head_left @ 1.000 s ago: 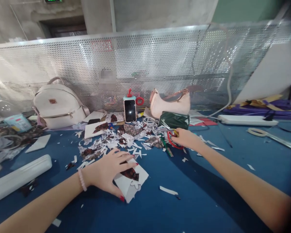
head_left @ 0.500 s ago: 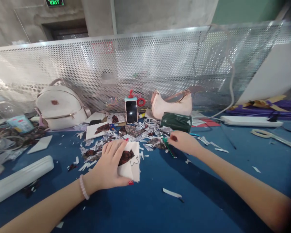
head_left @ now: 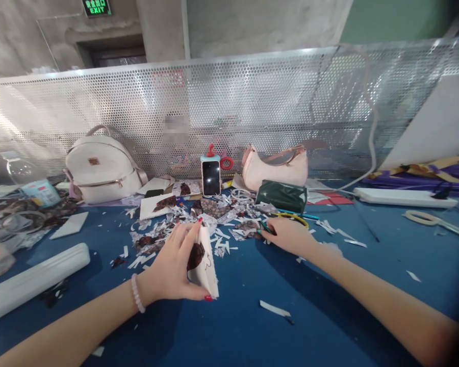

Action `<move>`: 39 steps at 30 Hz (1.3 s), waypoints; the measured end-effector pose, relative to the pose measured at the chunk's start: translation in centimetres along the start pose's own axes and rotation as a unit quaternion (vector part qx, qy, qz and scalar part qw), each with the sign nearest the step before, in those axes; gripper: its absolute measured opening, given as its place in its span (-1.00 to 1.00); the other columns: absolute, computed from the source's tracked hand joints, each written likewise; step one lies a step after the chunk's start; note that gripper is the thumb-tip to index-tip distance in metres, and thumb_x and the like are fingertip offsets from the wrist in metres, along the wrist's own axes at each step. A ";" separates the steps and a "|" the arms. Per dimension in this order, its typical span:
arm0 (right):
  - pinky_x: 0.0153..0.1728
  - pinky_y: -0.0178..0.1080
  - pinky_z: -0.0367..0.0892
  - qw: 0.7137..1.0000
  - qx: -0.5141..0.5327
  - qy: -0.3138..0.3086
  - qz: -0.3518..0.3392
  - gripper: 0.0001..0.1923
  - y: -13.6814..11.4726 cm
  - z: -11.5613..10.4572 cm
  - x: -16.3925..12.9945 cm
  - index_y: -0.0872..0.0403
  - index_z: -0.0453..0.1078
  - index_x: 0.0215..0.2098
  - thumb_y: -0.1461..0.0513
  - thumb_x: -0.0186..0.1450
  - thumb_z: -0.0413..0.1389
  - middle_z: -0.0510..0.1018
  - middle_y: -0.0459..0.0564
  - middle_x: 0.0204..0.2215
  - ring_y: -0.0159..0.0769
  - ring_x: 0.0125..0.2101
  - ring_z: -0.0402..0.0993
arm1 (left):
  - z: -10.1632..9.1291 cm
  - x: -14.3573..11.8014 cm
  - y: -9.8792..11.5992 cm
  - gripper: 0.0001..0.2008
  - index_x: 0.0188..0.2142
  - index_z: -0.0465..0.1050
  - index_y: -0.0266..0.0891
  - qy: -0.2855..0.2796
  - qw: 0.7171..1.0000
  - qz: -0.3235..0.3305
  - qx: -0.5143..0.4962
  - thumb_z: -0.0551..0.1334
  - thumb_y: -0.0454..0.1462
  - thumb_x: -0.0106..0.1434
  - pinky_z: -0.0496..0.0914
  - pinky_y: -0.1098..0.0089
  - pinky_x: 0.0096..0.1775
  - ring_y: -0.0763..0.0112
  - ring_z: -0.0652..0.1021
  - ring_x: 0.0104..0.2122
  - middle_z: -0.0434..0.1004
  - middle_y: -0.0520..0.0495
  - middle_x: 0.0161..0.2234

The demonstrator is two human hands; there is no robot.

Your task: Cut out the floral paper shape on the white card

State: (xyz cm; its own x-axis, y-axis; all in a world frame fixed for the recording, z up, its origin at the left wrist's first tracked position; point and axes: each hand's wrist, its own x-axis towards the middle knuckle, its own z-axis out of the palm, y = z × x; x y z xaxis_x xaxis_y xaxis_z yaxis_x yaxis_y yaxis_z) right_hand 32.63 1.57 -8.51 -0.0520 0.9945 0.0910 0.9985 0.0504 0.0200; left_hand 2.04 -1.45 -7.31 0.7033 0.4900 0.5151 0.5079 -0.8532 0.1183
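My left hand (head_left: 172,267) grips a folded white paper piece (head_left: 206,265) with a dark red patterned print, holding it on edge above the blue tabletop (head_left: 329,316). My right hand (head_left: 288,237) reaches forward to the edge of a heap of paper scraps (head_left: 214,224). Its fingertips pinch a green-handled tool (head_left: 263,227) lying there. A yellow loop handle (head_left: 295,217) shows just behind that hand. Part of the tool is hidden under the fingers.
Along the perforated metal screen (head_left: 252,102) stand a white backpack (head_left: 99,171), a phone on a stand (head_left: 211,177), a pink handbag (head_left: 275,168) and a dark green pouch (head_left: 281,196). A long white case (head_left: 34,280) lies at the left, a white power strip (head_left: 401,196) at the right.
My left hand lifted the paper piece off the table and turned it on edge. My right hand left the red-handled scissors and shifted left onto the green-handled tool.
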 end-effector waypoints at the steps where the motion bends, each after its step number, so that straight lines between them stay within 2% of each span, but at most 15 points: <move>1: -0.55 -0.31 0.00 1.000 -0.006 -0.004 -0.008 -0.74 -0.1 0.1 0.0 0.10 0.28 -0.47 0.11 0.25 -0.08 0.46 0.03 -0.50 -0.24 -0.44 0.40 | 0.0 0.0 0.0 0.14 0.24 -0.51 -0.20 0.002 1.000 -0.005 -0.014 0.02 0.33 -0.11 0.16 -0.12 -0.02 -0.15 0.24 0.00 0.05 -0.34 0.03; 8: -0.53 -0.32 0.00 1.000 0.005 0.001 0.004 -0.85 0.1 0.6 0.0 0.10 0.25 -0.39 0.24 0.27 -0.12 0.48 0.01 -0.45 -0.28 -0.43 0.42 | -0.2 -0.2 0.2 0.22 0.24 -0.44 -0.25 -0.050 0.997 -0.029 -0.055 0.15 0.30 -0.20 0.26 -0.07 -0.07 -0.16 0.27 -0.03 0.04 -0.37 0.04; 11: -0.53 -0.32 -0.01 1.000 0.012 0.011 0.022 -0.84 0.3 0.8 0.1 0.10 0.23 -0.33 0.25 0.29 -0.16 0.49 0.01 -0.43 -0.27 -0.43 0.42 | -0.4 -0.3 0.4 0.12 0.24 -0.43 -0.26 -0.047 0.996 -0.037 -0.070 0.14 0.23 -0.07 0.24 -0.05 -0.04 -0.16 0.26 0.01 0.05 -0.39 0.06; 15: -0.54 -0.32 -0.03 0.999 0.017 0.019 0.031 -0.86 0.3 1.0 0.2 0.09 0.21 -0.34 0.25 0.29 -0.15 0.48 0.01 -0.45 -0.26 -0.42 0.43 | -0.6 -0.2 0.9 -0.15 0.22 -0.46 -0.27 -0.030 0.988 -0.103 -0.114 0.11 -0.06 0.17 0.26 0.06 0.00 0.00 0.28 0.04 0.13 -0.35 0.05; 18: -0.54 -0.32 -0.03 0.999 0.021 0.020 0.029 -0.87 0.2 1.0 0.1 0.08 0.21 -0.36 0.23 0.28 -0.13 0.48 -0.01 -0.47 -0.26 -0.43 0.43 | -0.2 0.0 1.0 -0.37 0.20 -0.26 -0.24 0.003 0.971 -0.167 -0.172 0.04 -0.19 0.23 0.32 0.15 -0.04 0.13 0.34 0.00 0.19 -0.29 0.04; 22: -0.54 -0.33 -0.01 1.000 0.014 0.016 0.023 -0.85 0.1 1.0 0.0 0.07 0.22 -0.36 0.21 0.28 -0.13 0.48 -0.03 -0.48 -0.27 -0.44 0.43 | 0.5 0.4 0.3 -0.60 0.06 0.12 -0.24 -0.004 0.956 -0.199 -0.217 0.04 -0.28 0.21 0.33 0.13 -0.05 0.16 0.38 -0.04 0.29 -0.24 -0.02; 26: -0.53 -0.32 0.01 1.000 -0.001 0.007 0.021 -0.85 -0.1 0.8 0.0 0.08 0.24 -0.35 0.22 0.27 -0.13 0.50 0.00 -0.45 -0.24 -0.41 0.44 | 1.3 0.5 -0.3 -0.61 0.01 0.20 -0.27 0.006 0.931 -0.220 -0.291 0.11 -0.32 0.16 0.31 0.14 -0.02 0.19 0.41 -0.06 0.35 -0.21 -0.03; 31: -0.51 -0.31 0.06 1.000 -0.021 -0.007 0.011 -0.82 -0.6 0.7 -0.1 0.11 0.25 -0.24 0.25 0.26 -0.13 0.52 0.08 -0.36 -0.18 -0.37 0.46 | 2.2 0.4 -0.8 -0.48 0.09 0.12 -0.25 -0.014 0.889 -0.223 -0.399 0.17 -0.34 0.11 0.30 0.18 0.00 0.21 0.41 -0.02 0.36 -0.18 0.01; 39: -0.50 -0.28 0.14 0.998 -0.054 -0.020 0.000 -0.77 -0.7 1.1 0.0 0.13 0.22 -0.16 0.24 0.30 -0.18 0.52 0.13 -0.35 -0.11 -0.35 0.48 | 1.2 0.9 -0.5 -0.46 0.10 0.10 -0.23 -0.043 0.852 -0.261 -0.452 0.18 -0.30 0.12 0.36 0.20 -0.08 0.19 0.42 -0.04 0.34 -0.17 0.04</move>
State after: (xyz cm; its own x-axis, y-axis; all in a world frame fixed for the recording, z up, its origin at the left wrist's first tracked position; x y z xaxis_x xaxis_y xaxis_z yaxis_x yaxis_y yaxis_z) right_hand 31.94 1.64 -9.61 -0.0488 0.9975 0.0520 0.9910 0.0419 0.1275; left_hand 3.05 -0.40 -7.96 0.5525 0.8228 0.1335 0.1989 -0.2856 0.9375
